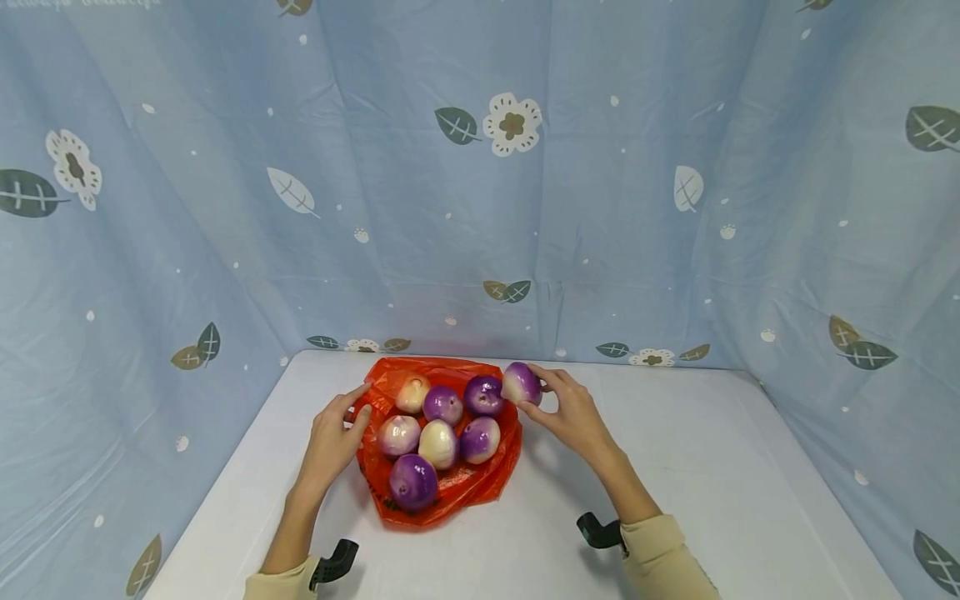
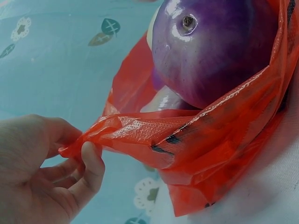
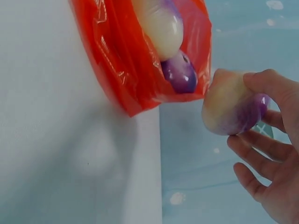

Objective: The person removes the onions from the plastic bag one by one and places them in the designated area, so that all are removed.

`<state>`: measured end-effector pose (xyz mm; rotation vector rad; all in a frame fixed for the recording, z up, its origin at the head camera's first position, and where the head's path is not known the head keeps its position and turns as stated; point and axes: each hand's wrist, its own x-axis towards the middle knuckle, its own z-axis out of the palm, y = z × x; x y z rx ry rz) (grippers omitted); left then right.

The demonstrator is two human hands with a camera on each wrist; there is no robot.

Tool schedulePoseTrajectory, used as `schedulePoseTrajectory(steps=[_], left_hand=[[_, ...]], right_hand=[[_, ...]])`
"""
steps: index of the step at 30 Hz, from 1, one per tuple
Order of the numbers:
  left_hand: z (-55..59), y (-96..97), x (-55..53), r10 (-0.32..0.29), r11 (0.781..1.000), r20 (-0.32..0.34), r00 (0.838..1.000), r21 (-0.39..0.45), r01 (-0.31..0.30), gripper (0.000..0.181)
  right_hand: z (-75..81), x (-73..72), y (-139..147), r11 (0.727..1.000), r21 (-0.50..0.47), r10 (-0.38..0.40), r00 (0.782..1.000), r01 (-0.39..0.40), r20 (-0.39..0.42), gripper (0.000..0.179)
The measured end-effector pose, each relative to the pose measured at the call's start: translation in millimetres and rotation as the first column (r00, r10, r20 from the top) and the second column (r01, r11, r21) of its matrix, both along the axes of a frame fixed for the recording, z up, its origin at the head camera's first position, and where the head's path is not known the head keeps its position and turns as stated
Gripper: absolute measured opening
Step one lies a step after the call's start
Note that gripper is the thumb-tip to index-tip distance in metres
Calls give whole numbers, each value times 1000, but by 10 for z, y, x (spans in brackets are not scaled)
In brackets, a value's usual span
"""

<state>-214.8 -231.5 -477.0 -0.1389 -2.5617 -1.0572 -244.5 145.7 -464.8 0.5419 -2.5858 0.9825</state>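
Glossy purple-and-white turnips, several of them, lie in an opened red plastic bag (image 1: 480, 490). My right hand (image 1: 573, 412) holds one turnip (image 1: 521, 385) between thumb and fingers, at the bag's far right rim. The right wrist view shows this held turnip (image 3: 229, 105) beside the bag's mouth, apart from the bag. At the bag's left side, my left hand (image 1: 330, 433) pinches the rim; the left wrist view shows the red plastic (image 2: 135, 135) drawn out between thumb and fingers. A purple turnip (image 1: 413, 482) sits nearest the front, and a pale one (image 1: 438, 443) lies mid-bag.
The bag stands on a white table (image 1: 675, 483). A blue curtain (image 1: 420, 208) with leaf and flower prints hangs behind the table and along both sides. Black wrist mounts (image 1: 335, 562) stick out near both sleeves.
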Motion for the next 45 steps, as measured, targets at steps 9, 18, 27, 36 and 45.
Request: schedulePoseTrajectory(steps=[9,18,27,36,45], left_hand=[[1,2,4,-16,999,12,1000,34,16,39],[-7,5,-2,-22,999,22,1000,50,21,40],[-33,-12,-16,-30,998,15,999,58,29,40],[-39,-28,-11,-24,997,56,998,74,20,40],[-39,-25,-13,-28,996,68,997,89,22,40]], right_hand=[[-34,-18,138,999,21,-33,999,33,20,65],[-124,-39,258,998,12,-60,998,60,35,64],[-219,-53,337,999,-1,-54,999,54,9,64],[-329,-75,391,997,13,-70,997,70,38,64],[-487,-100,411,995,34,-99,993,97,61,63]])
